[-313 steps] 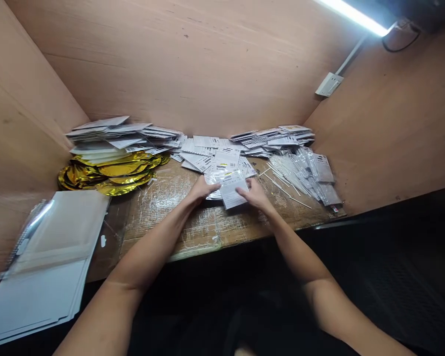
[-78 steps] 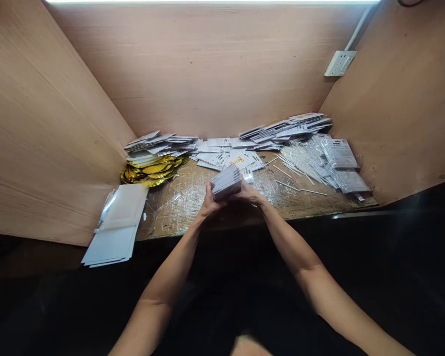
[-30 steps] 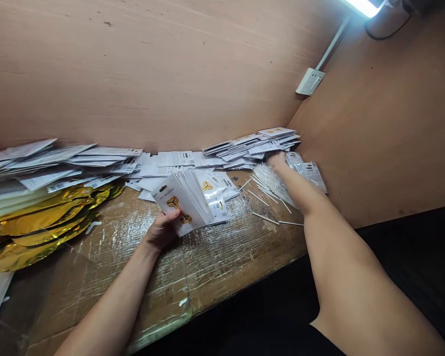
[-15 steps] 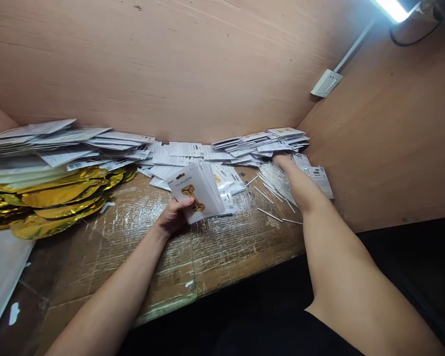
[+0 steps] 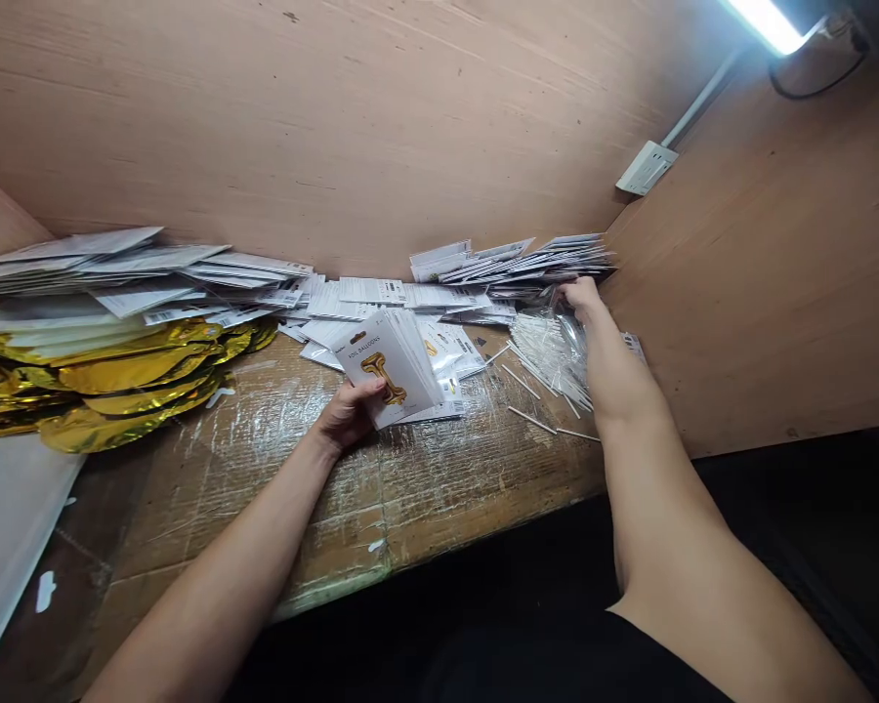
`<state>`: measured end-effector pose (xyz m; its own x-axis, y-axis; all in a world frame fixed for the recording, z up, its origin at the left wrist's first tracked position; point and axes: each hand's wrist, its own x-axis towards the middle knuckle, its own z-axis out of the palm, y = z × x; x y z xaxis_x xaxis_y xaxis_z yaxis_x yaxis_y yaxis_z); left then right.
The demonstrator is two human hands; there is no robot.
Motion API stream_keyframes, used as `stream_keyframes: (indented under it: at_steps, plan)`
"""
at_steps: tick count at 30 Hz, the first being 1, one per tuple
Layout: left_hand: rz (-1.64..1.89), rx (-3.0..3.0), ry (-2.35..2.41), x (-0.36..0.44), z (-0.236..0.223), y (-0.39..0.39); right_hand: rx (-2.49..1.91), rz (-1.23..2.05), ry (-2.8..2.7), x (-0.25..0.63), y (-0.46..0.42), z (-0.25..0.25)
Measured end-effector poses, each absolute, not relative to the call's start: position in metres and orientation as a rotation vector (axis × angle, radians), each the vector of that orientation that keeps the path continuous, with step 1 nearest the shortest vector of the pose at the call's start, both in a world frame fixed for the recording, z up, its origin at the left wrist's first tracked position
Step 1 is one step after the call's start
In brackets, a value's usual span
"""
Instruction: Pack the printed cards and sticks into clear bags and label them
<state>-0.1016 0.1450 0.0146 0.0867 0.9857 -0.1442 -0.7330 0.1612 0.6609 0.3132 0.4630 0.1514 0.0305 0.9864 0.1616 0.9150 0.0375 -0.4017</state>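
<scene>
Fan of white printed cards [image 5: 408,361] in the left hand [image 5: 348,415], right hand [image 5: 580,295] out at two o'clock

Clock read from the left hand, twelve toward the wall. Nearest, a brown table [image 5: 469,488] shows a glossy, wrinkled skin. Over it the left hand grips the fan, thumb across the front card's gold balloon picture [image 5: 373,364]; the flat rectangles lean lengthwise from eleven to five. At three, thin white sticks [image 5: 532,420] lie loose; between two and three, more are bunched against crinkled clear plastic [image 5: 572,340]. At nine slumps shiny gold foil [image 5: 109,379] in floppy folds. Farther, at two, the right hand meets the near edge of a ragged, slanting pile of white cards [image 5: 527,262], its length running nine to three; this hand is much the nearer. Its fingers are partly hidden: whether they hold anything, I cannot tell. Behind stands a pinkish plywood wall [image 5: 300,146].
</scene>
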Motion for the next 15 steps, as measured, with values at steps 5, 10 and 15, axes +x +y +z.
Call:
stream_keyframes:
  at_steps: [5,10,15]
  plan:
    - [1.36,0.457,0.643,-0.105,0.014,0.145,-1.542,0.707,-1.546,0.328,0.455,0.194]
    - [1.372,0.457,0.595,-0.105,0.011,0.145,-1.381,0.812,-1.631,0.32,0.412,0.268]
    - [1.488,0.412,0.601,-0.108,0.033,0.146,-1.302,0.898,-1.791,0.294,0.34,0.312]
